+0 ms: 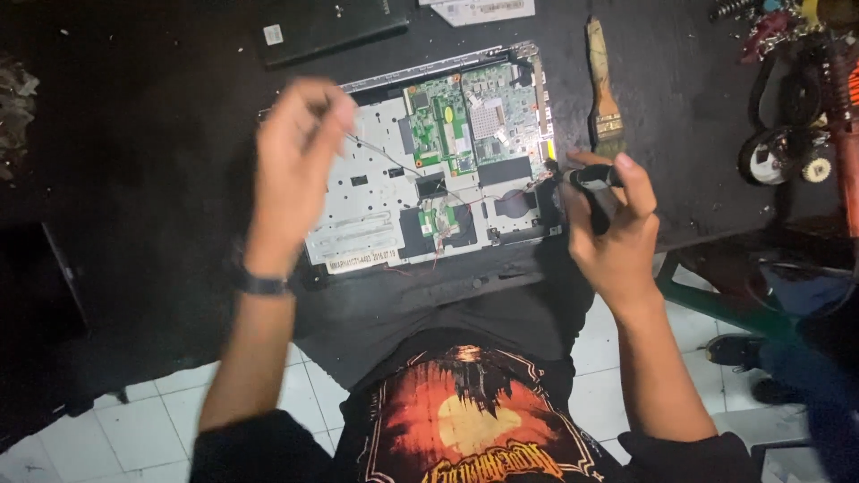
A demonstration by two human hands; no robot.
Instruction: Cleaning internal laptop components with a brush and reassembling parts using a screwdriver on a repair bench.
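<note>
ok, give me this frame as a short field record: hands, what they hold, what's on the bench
left hand: raised over the laptop, fingers pinched on a thin wire
right hand: grips a black-handled tool, tip at the laptop's right edge
laptop: opened, silver frame and green board exposed, lying on dark bench
brush: on bench, just right of laptop, untouched
black cover: on bench behind laptop
wheeled parts: far right of bench
wrist: dark band on left wrist
</note>
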